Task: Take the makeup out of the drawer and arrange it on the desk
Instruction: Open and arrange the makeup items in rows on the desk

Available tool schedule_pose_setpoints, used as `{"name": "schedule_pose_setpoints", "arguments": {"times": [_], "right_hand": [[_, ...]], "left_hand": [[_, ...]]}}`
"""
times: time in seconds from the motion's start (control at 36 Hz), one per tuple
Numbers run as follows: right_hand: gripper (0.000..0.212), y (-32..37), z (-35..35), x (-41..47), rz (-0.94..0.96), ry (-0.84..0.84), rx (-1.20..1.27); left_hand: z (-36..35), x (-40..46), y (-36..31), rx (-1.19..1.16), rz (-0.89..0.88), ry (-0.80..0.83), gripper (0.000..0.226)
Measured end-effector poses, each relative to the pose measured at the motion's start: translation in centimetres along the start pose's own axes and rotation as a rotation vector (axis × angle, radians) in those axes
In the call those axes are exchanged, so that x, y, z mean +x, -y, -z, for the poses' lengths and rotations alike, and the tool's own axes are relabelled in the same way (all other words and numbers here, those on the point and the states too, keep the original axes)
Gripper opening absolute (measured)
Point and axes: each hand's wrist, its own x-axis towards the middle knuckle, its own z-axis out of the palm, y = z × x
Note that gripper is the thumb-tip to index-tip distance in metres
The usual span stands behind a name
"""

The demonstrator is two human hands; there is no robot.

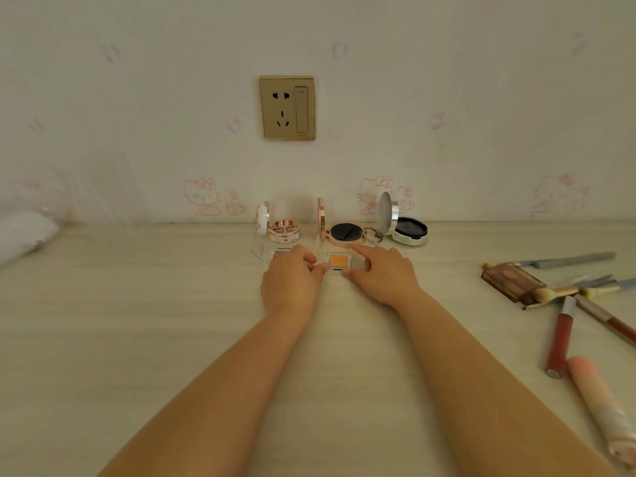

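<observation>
A small clear case with an orange pan (339, 260) lies on the pale desk (137, 321) near the wall. My left hand (290, 278) pinches its left edge, and my right hand (382, 273) touches its right side with the forefinger stretched over its top. A second clear case (280, 253) lies partly hidden behind my left hand. Behind them three open compacts stand in a row: a white and rose-gold one (280, 228), a rose-gold one with a black puff (344, 231), and a silver one (409, 230).
At the right of the desk lie a brown palette (512, 280), several brushes (568, 290), blue pencils (568, 260), two reddish lip gloss tubes (559, 342) and a pink tube (599, 404). A gold wall socket (287, 107) sits above. White fabric (24, 234) rests at far left.
</observation>
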Motion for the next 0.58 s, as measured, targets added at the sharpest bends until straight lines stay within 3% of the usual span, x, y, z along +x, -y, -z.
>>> {"name": "schedule_pose_setpoints", "arguments": {"times": [0.17,0.31,0.58], "right_hand": [[0.036,-0.3,0.5,-2.9,-0.055,-0.084,0.185],[0.021,-1.7,1.5,-6.9,-0.144,-0.187,0.307],[0.023,-6.6,3.8,-11.4,-0.320,-0.332,0.209]], "left_hand": [[0.4,-2.1,-0.6,-0.007,-0.075,0.030,0.022],[-0.1,-4.9,-2.3,0.020,-0.199,0.146,0.019],[-4.9,-9.8,-9.3,-0.165,-0.249,0.315,0.012]]}}
